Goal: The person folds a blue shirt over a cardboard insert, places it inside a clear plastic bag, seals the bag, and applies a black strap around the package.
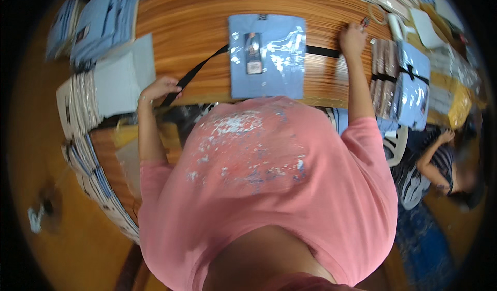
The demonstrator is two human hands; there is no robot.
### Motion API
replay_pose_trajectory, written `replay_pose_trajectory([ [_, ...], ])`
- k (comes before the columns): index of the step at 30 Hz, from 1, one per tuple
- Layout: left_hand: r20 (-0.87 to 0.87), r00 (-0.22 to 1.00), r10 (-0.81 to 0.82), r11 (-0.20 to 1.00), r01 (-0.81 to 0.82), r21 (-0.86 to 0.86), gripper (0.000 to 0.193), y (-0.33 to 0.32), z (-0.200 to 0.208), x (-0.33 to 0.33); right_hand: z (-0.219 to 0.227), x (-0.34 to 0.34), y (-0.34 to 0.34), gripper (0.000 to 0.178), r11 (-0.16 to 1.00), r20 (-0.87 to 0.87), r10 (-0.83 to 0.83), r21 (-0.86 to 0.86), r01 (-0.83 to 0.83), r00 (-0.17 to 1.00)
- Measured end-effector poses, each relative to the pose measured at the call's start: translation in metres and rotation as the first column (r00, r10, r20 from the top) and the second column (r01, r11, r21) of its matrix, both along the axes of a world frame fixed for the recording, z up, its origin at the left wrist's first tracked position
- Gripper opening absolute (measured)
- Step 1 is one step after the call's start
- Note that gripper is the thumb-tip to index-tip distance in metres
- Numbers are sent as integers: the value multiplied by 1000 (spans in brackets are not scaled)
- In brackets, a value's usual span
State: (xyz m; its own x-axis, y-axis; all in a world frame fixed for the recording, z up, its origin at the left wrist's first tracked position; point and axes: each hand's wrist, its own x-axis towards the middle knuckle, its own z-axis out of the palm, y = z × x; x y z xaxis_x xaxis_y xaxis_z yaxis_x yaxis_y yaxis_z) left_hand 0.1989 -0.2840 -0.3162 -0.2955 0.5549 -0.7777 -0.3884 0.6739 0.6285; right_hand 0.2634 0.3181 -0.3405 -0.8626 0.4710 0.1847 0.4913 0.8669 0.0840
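Observation:
A light blue folded garment in a clear plastic bag [267, 55] lies flat on the wooden table [191, 22], on top of a black ribbon [199, 68] that runs under it from left to right. My left hand [160, 88] grips the ribbon's left end near the table's front edge. My right hand [352, 38] presses on the ribbon's right end, beside the package.
Stacks of bagged garments stand at the left [98, 27] and lower left [83, 105]. A bundle tied with black ribbon [409, 84] sits at the right. Scissors [371, 16] lie beyond my right hand. Another person [440, 161] sits at the lower right.

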Motion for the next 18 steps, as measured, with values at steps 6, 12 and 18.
replay_pose_trajectory([
  [6,-66,994,90,996,-92,-16,15,-13,6,10,-31,14,39,41,953,-146,-111,-297,63,983],
  [12,-239,928,284,958,-286,28,15,-24,9,20,3,-8,13,34,985,95,163,-68,-157,982],
  [18,-221,903,369,926,-336,174,12,-15,13,13,-9,-33,17,29,946,37,278,-185,-266,960],
])
